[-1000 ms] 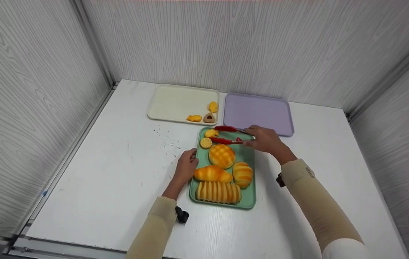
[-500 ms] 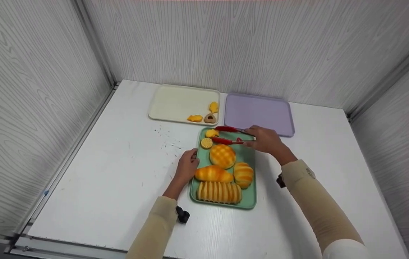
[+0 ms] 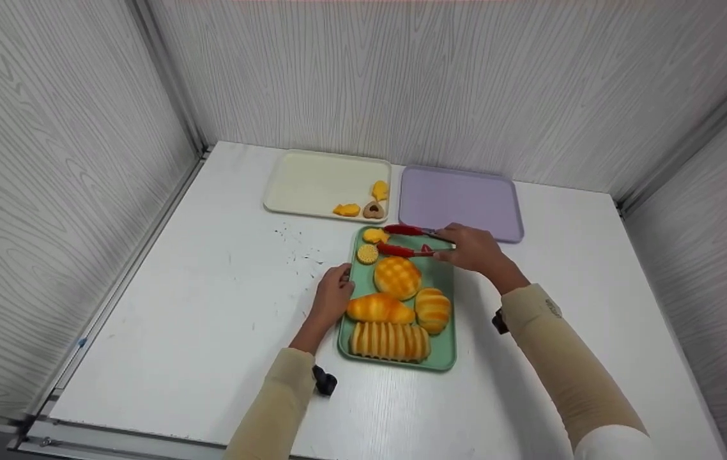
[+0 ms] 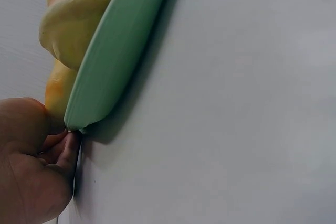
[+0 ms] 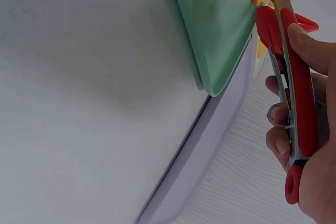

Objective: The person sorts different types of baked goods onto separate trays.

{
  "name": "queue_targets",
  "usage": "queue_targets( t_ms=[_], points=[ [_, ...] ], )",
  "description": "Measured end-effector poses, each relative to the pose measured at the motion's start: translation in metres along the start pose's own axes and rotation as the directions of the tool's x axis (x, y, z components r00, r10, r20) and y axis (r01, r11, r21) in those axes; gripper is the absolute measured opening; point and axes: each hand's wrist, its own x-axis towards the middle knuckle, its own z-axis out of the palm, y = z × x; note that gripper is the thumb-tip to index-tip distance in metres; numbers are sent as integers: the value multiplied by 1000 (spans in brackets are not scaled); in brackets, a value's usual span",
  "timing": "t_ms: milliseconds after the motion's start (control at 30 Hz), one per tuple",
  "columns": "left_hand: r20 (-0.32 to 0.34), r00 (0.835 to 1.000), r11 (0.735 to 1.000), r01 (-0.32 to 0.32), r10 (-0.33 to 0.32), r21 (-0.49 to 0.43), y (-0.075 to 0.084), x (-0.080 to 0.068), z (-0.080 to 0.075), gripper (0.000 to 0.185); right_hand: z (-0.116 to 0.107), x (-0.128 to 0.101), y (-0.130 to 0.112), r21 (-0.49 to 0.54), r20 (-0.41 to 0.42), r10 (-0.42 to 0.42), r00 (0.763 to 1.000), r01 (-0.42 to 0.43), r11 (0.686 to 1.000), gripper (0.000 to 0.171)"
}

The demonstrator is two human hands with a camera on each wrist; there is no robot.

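Note:
In the head view my right hand [image 3: 475, 248] holds red-tipped tongs [image 3: 405, 250] over the far end of a green tray [image 3: 443, 354]. The tongs' tips stand apart, right by a yellow fish-shaped piece [image 3: 374, 236]. The right wrist view shows my fingers and thumb round the tongs' red handle [image 5: 301, 93]. My left hand [image 3: 333, 292] pinches the tray's left rim, its thumb above and fingers below in the left wrist view. On the tray lie a round biscuit [image 3: 367, 254], a checked bun [image 3: 397, 278], a long roll [image 3: 379, 309], a striped bun [image 3: 432, 311] and a ridged loaf [image 3: 389, 342].
Behind the green tray stands a cream tray [image 3: 319, 182] with two fish-shaped pieces [image 3: 346, 209] and a heart-shaped biscuit [image 3: 374, 210]. A lilac tray [image 3: 462, 201] stands to its right. Grey wood-grained walls [image 3: 376, 76] border the white table [image 3: 197, 306].
The fish-shaped piece by the tongs has turned slightly, and its tail shows more at the right. Both hands stay nearly where they were; the tongs' tips remain apart.

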Motion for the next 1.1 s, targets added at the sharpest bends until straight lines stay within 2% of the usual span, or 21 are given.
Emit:
queue_targets(
  t_ms=[200,333,667,933,1100],
  points=[
    [3,1000,1000,-3,3,-1,0,-1,0,45,4,3,-1,9,19,5,1000,-5,1000,58],
    [-1,1000,1000,1,-1,-4,1,-1,0,44,5,3,-2,-6,18,-27,999,27,1000,53],
    [-10,1000,1000,-13,13,-8,1,-1,0,44,14,-2,2,4,-71,-110,991,110,994,43],
    [-9,1000,1000,-2,2,-9,0,0,0,44,17,-6,5,36,-65,-65,996,68,997,49],
    [-11,1000,1000,-5,5,-1,0,0,0,43,19,-9,6,64,-104,-74,992,81,995,50]
  ],
)
